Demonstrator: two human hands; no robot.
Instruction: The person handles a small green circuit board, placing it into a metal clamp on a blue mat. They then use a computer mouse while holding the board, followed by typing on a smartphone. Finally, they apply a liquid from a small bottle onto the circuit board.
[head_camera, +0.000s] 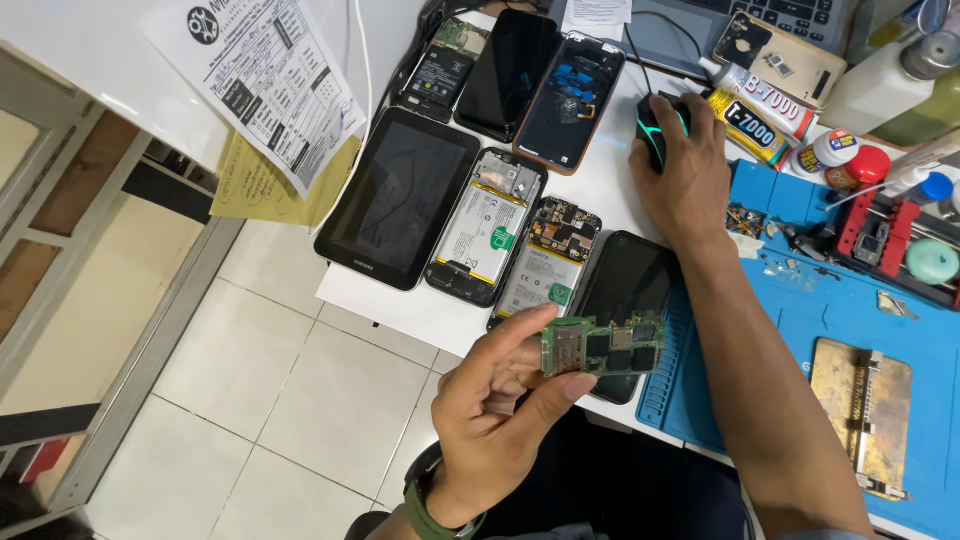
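Here the left hand (490, 405) pinches a small green phone circuit board (603, 346) by one end between thumb and fingertips, near the table's front edge, above a black phone lying face down (625, 290). The right hand (685, 170) lies cupped over a black computer mouse with a green glow (655, 125), farther back. Gripping the board by its edges (chips untouched) seems wise, holding it level while the mouse is worked gently.

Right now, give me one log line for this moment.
left hand: holds circuit board | right hand: on mouse | opened phones on table
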